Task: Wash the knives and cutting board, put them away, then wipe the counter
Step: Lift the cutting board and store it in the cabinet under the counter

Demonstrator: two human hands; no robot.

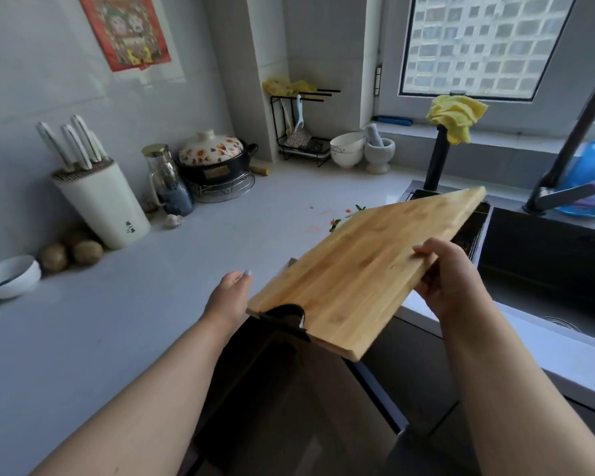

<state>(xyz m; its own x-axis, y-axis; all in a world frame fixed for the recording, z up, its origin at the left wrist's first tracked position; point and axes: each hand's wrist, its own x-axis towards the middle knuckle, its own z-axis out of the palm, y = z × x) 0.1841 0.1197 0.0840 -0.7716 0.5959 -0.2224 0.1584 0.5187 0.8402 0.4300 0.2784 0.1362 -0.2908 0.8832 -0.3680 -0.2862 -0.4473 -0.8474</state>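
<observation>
Two bare forearms reach forward from the bottom edge, and between them the wooden cutting board (364,269) is held up in the air, tilted, its far corner over the near edge of the dark sink (543,262). At the board's right edge the right hand (450,280) grips it, thumb lying on the top face and fingers curled underneath. Her left hand (229,297) sits at the board's near left corner beside the black handle piece (285,316); the thumb shows straight, but the fingers are hidden behind the board, so I cannot tell whether they clasp it.

Behind the board, a few red and green vegetable scraps (340,218) lie on the pale counter (117,321). Well to the left, against the tiled wall, a white knife block (103,201) stands with several pale-handled knives (73,142) slotted in it. A yellow cloth (455,116) is draped over a black post at the sink's back edge.
</observation>
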